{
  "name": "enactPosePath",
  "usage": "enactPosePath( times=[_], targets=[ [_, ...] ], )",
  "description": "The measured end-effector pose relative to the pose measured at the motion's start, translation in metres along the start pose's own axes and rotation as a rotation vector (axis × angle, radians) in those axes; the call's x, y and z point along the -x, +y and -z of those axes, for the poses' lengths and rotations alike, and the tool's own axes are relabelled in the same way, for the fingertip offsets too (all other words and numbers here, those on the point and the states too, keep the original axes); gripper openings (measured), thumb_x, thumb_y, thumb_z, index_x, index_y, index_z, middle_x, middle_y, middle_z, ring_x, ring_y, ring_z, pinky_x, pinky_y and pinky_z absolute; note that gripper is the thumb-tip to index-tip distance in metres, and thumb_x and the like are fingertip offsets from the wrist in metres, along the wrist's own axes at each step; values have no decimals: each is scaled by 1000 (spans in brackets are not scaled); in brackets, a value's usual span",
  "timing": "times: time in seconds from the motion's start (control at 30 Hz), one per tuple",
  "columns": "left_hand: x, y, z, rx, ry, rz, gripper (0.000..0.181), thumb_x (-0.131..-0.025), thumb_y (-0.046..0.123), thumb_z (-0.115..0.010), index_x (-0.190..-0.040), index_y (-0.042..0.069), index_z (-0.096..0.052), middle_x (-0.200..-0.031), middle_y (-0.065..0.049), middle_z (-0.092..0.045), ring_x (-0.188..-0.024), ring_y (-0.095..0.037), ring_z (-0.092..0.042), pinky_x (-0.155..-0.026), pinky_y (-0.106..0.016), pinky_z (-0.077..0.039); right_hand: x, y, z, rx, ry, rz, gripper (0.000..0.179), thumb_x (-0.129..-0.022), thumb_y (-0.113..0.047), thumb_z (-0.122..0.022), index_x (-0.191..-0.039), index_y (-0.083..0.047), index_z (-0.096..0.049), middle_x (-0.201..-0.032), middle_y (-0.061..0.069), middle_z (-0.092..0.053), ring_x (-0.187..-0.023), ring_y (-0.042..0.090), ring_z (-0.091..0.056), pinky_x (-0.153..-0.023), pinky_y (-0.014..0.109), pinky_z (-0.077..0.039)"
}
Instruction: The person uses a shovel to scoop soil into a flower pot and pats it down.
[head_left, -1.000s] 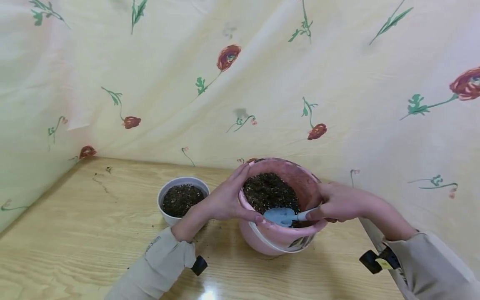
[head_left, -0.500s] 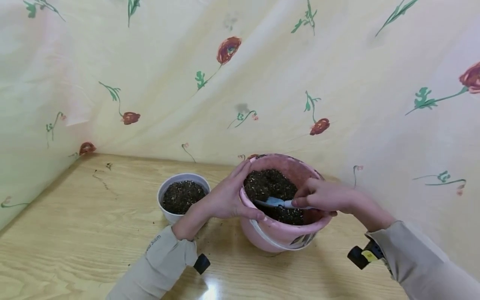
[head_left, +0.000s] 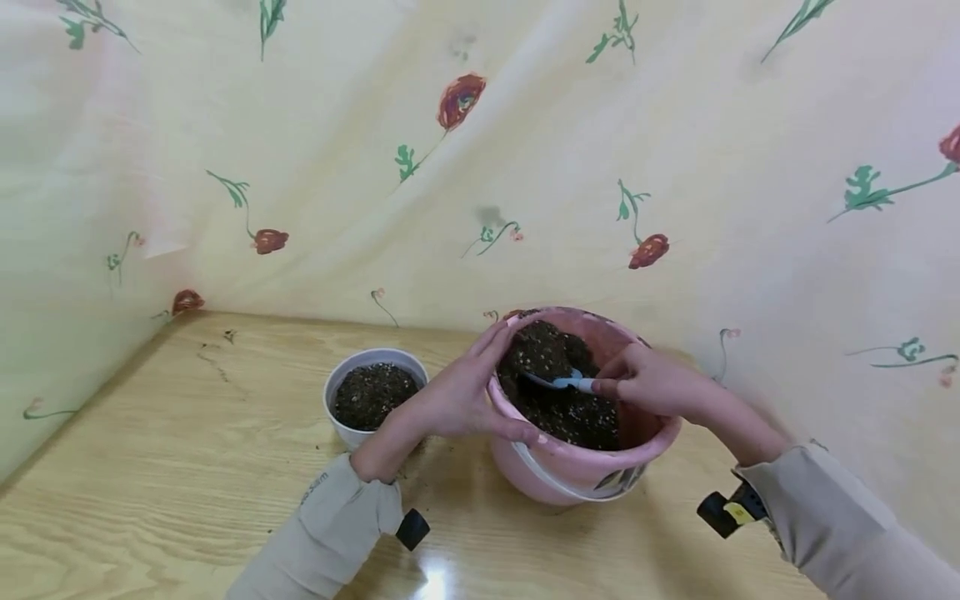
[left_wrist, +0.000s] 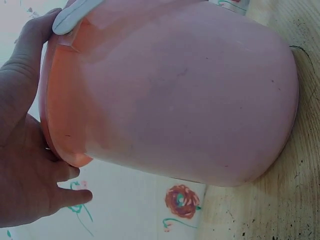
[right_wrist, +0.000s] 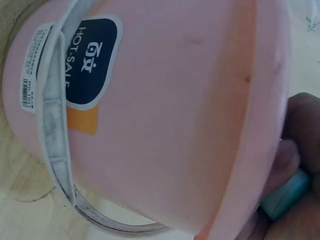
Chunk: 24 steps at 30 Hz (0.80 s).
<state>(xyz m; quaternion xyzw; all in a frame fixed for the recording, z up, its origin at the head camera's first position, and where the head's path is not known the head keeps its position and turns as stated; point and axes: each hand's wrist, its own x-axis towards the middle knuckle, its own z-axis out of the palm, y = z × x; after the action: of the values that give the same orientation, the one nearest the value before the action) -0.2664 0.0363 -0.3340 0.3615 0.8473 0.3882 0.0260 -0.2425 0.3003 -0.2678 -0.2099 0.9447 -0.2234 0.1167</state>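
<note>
Inside the pink bucket [head_left: 592, 459], the blue trowel [head_left: 564, 383] sits with its blade under heaped soil [head_left: 538, 353], its handle pinched by the fingers of the right hand [head_left: 654, 383]. On the bucket's left rim, the left hand [head_left: 463, 393] grips with thumb and fingers spread. A tilted, overfull blade could shed soil over the bucket's rim; a loosened left grip might let hard prying rock the bucket.
</note>
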Motion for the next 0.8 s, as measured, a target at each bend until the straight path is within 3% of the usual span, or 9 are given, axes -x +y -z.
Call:
enactPosePath(
  times=[0.1,0.23,0.4,0.67,0.8],
  targets=[
    [-1,2,-3,-12,-10,3,128,-64,56,-84,-155,34,3,-161,10,8,-141,-33,-26,-108,-47,-34,2,4,-4,107,41,-16,25,-91,-25,-64,-94,-4,-76,-72,-3,-67,-59,11,-50,-55,28,-41],
    [0,5,-3,-36,3,29,129,-64,59,-83,-154,35,6,-161,11,8,-139,-34,-30,-108,-47,-35,3,9,-12,194,111,31,23,-90,-26,-67,-97,-6,-77,-64,-9,-62,-50,7,-45,-49,25,-37],
    [1,4,-2,-45,3,45,130,-64,60,-82,-152,38,11,-161,10,8,-141,-33,-27,-109,-46,-33,2,15,-19,169,178,102,17,-88,-18,-68,-96,-5,-76,-61,-11,-59,-48,4,-43,-47,23,-36],
    [1,2,-6,-35,13,34,130,-64,61,-81,-151,39,12,-159,15,8,-140,-31,-28,-109,-45,-34,10,13,-9,139,155,107,22,-89,-23,-69,-103,-6,-76,-56,-13,-56,-42,4,-32,-41,21,-27],
    [2,4,-6,-41,21,25,129,-65,59,-82,-151,38,12,-160,13,8,-139,-31,-32,-107,-44,-37,13,11,-5,148,158,110,24,-89,-26,-69,-103,-7,-76,-60,-13,-59,-43,4,-34,-42,22,-28]
  ],
)
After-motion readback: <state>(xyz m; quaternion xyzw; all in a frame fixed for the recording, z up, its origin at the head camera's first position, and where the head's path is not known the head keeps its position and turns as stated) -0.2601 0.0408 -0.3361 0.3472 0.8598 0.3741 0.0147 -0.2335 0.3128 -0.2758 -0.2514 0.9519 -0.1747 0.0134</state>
